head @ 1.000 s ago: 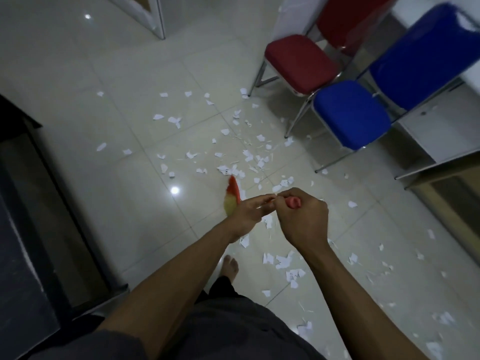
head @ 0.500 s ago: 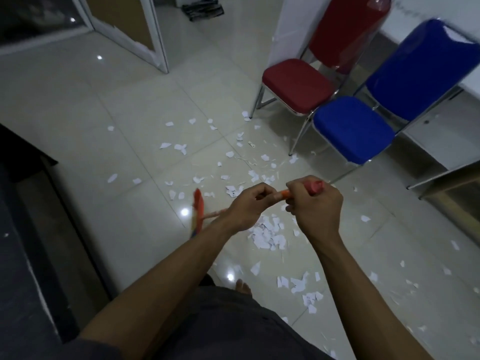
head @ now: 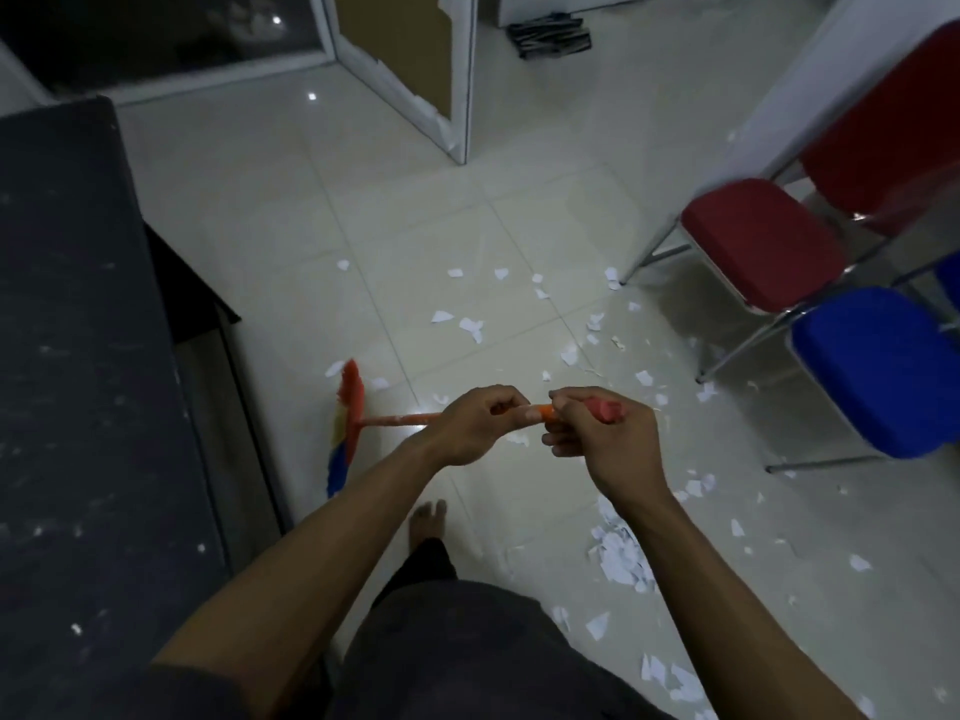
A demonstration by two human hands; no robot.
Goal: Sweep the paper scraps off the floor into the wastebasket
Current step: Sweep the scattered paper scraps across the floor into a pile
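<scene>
My left hand [head: 470, 428] and right hand [head: 597, 441] grip the broom [head: 395, 420]; a hard stroke may fling paper scraps [head: 621, 561] under the red chair [head: 758, 241].

We look down on a pale, glossy tiled floor [head: 270, 210] strewn with torn white paper scraps [head: 470, 327], loose across the middle tiles and gathered into a denser white heap [head: 623, 561] at the near right. A plastic broom [head: 347, 423] with orange, yellow and blue bristles meets the tiles beside a dark speckled cabinet [head: 67, 356]. A red padded metal-legged chair [head: 761, 244] and a blue padded chair [head: 872, 371] stand at the right, scraps near their legs. A bare foot [head: 427, 522] is planted mid-floor.
</scene>
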